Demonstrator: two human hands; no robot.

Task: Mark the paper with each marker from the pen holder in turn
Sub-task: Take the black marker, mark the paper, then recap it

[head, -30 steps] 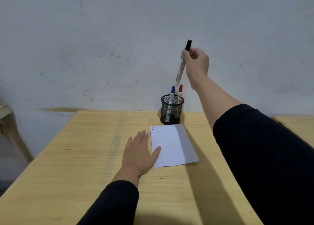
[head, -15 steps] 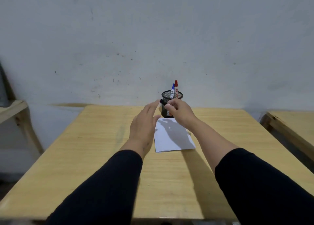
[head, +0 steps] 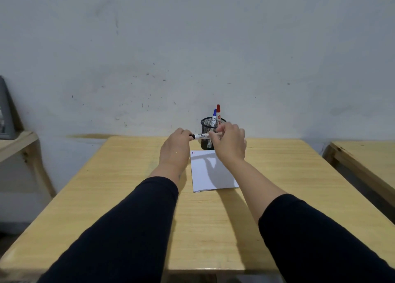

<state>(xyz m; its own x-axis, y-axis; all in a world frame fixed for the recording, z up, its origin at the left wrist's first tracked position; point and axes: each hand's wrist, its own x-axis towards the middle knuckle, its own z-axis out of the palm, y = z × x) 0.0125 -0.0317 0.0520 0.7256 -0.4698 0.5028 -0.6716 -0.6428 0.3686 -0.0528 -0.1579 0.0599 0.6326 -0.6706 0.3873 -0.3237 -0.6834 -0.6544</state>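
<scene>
Fingers of the right hand (head: 229, 142) pinch the white barrel of the black-capped marker (head: 202, 136); fingers of the left hand (head: 176, 145) close on its black cap end. Marker lies level in the air, just in front of the pen holder (head: 210, 130) and above the far edge of the paper (head: 210, 173). Blue marker (head: 214, 118) and red marker (head: 218, 113) stand upright in the pen holder. Paper lies flat on the wooden table (head: 128, 186), directly before the pen holder, small red marks at its far left corner.

Marker cap (head: 191, 136) inside left hand (head: 176, 146)
</scene>
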